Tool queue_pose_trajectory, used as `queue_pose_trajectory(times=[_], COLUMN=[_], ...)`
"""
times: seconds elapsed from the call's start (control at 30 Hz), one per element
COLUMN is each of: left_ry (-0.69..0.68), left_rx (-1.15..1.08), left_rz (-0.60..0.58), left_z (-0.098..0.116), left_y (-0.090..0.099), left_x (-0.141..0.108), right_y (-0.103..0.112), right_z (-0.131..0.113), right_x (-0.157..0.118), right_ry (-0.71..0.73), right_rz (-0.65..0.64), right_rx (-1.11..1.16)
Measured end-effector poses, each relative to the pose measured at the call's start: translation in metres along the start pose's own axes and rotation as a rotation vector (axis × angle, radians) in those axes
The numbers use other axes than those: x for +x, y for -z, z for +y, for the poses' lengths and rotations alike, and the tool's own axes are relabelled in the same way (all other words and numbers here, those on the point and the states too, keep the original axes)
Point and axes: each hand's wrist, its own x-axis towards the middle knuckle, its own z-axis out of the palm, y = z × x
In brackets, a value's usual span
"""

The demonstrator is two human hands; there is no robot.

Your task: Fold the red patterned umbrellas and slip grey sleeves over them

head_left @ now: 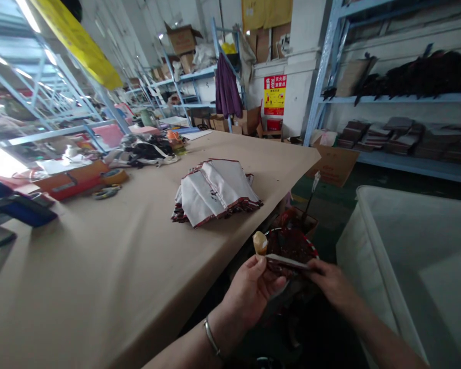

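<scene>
Between my two hands, past the table's right edge, is a folded piece of dark red and white fabric [286,262]. My left hand [251,287] pinches its left end between thumb and fingers. The other end is gripped by my right hand [328,279]. Just above my left fingertips stands a yellowish rounded object [260,243]. Behind the fabric is a round container with dark red material [292,243] in it. A stack of white fabric pieces with dark red edges [218,192] lies on the brown-covered table [138,256].
A large whitish bin [384,256] stands at the right. Scissors [107,191], a tape roll [114,177] and a heap of cloth [142,148] lie on the table's far left. Blue shelves [399,99] with stacked dark pieces are at the back right, near a cardboard box [336,164].
</scene>
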Motion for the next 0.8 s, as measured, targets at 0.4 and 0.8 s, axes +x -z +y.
queue_pose_trajectory(times=[0.4,0.8], left_ry=[0.188,0.085], left_rx=[-0.004,0.057], left_rz=[-0.312,-0.197], left_z=[0.034,0.095], left_y=[0.024,0.026], left_x=[-0.017,0.024], right_y=[-0.029,-0.010], right_z=[-0.095,-0.149], right_x=[0.016,0.061], right_ry=[-0.304,-0.087], right_rz=[-0.021,-0.358], right_rx=[1.080,0.901])
